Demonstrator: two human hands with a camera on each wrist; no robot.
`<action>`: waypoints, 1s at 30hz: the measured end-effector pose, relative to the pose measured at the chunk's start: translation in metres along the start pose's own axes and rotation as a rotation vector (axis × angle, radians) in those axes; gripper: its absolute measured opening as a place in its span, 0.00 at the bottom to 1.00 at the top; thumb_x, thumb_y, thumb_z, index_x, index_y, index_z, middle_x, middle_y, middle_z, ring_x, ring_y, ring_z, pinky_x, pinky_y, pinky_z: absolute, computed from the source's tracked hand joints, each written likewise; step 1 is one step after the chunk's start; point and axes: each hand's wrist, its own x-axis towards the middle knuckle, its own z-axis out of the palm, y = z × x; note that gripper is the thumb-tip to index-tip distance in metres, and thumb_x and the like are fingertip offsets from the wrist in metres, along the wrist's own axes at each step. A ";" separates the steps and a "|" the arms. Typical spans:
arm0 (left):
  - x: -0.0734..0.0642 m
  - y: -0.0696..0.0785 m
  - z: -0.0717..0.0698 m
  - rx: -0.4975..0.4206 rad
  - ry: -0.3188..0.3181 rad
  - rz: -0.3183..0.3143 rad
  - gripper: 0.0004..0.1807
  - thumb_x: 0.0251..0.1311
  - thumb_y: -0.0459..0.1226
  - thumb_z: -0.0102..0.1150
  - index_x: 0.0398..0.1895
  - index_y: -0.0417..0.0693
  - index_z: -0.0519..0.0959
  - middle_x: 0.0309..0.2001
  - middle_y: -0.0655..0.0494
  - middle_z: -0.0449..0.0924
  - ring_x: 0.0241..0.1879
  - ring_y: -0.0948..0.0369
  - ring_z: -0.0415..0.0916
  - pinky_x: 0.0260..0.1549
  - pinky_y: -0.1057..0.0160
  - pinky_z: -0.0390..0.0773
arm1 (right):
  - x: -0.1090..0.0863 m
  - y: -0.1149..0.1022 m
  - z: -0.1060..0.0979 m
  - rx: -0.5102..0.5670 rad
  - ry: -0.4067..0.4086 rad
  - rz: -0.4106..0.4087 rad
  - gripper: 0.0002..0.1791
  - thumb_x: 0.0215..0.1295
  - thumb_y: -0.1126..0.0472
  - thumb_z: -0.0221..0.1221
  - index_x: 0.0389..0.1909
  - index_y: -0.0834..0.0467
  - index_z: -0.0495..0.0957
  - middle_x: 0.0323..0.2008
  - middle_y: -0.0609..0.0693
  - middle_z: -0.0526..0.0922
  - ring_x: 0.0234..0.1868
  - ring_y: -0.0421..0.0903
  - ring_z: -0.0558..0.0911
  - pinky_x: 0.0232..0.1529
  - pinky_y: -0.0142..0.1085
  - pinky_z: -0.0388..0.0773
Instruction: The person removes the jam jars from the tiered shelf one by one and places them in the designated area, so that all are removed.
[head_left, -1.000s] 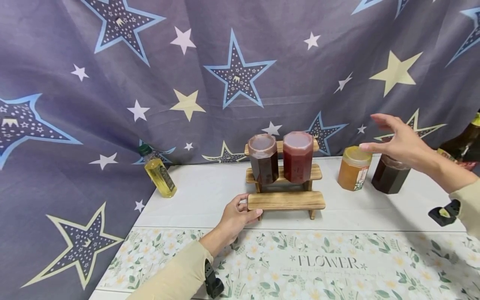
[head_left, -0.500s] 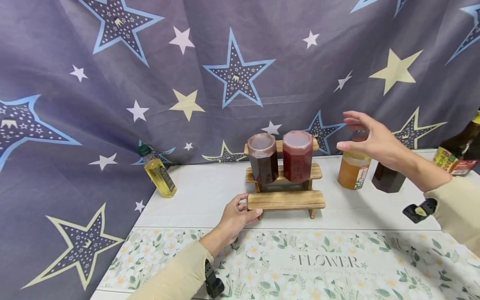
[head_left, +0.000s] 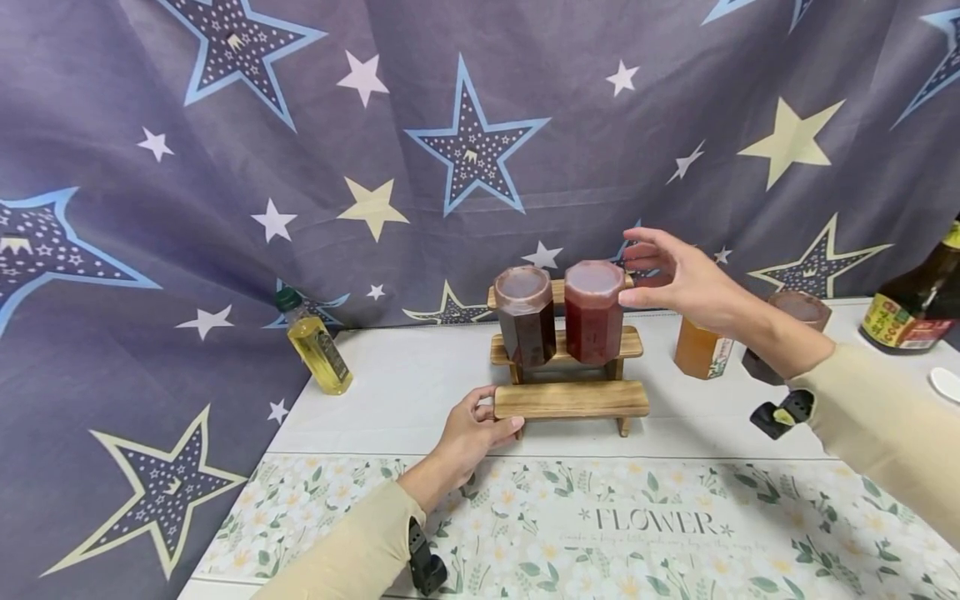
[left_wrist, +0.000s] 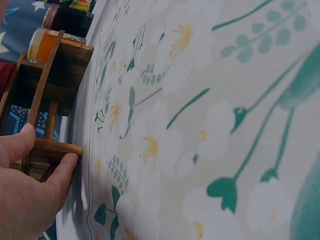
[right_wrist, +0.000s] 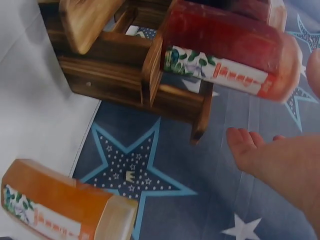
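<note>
A three-tier wooden rack stands on the white table. My left hand grips the left end of its lowest step between thumb and fingers; in the left wrist view the thumb and a finger lie on the wood. Side by side on the middle step are a dark jar and a red jar. Right of the red jar, my right hand hovers with fingers spread and loosely bent, holding nothing. In the right wrist view its fingertips are apart from the red jar.
An amber jar and another dark jar, partly hidden by my right arm, stand to the right. Further right are a dark sauce bottle and a white disc. An oil bottle is at left; a star-patterned curtain hangs behind.
My right hand has moved left from above the amber and dark jars to beside the red jar. The left hand and the rack have stayed put.
</note>
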 end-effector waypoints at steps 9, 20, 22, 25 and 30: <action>0.002 -0.001 -0.002 0.002 0.003 -0.009 0.36 0.56 0.30 0.67 0.67 0.41 0.62 0.49 0.41 0.78 0.41 0.58 0.81 0.48 0.56 0.83 | 0.011 -0.003 0.021 0.078 -0.072 -0.015 0.45 0.55 0.65 0.69 0.71 0.56 0.57 0.60 0.58 0.71 0.58 0.49 0.71 0.49 0.27 0.76; 0.001 0.000 -0.001 -0.005 -0.007 0.001 0.36 0.57 0.30 0.66 0.68 0.41 0.62 0.50 0.40 0.77 0.42 0.58 0.81 0.49 0.55 0.82 | 0.016 -0.001 0.039 -0.011 0.010 -0.020 0.40 0.50 0.56 0.74 0.64 0.55 0.66 0.54 0.55 0.75 0.54 0.50 0.75 0.55 0.45 0.75; 0.001 0.000 -0.001 -0.005 -0.006 0.001 0.36 0.57 0.30 0.66 0.68 0.41 0.62 0.50 0.40 0.77 0.41 0.58 0.81 0.49 0.55 0.82 | 0.017 -0.001 0.039 -0.008 0.007 -0.022 0.40 0.51 0.56 0.74 0.64 0.55 0.66 0.54 0.55 0.74 0.54 0.50 0.75 0.55 0.46 0.74; 0.000 0.001 -0.001 -0.009 -0.008 0.002 0.36 0.57 0.30 0.66 0.68 0.40 0.61 0.51 0.39 0.77 0.42 0.58 0.80 0.50 0.54 0.82 | 0.017 -0.001 0.040 -0.014 0.003 -0.025 0.39 0.51 0.56 0.73 0.64 0.55 0.66 0.54 0.55 0.74 0.54 0.50 0.75 0.55 0.46 0.74; -0.002 0.000 -0.001 -0.009 -0.017 0.008 0.37 0.58 0.29 0.65 0.69 0.40 0.60 0.52 0.38 0.77 0.43 0.57 0.80 0.50 0.54 0.82 | 0.017 -0.001 0.040 -0.014 0.002 -0.028 0.38 0.51 0.56 0.73 0.63 0.54 0.67 0.54 0.54 0.75 0.53 0.49 0.75 0.54 0.43 0.75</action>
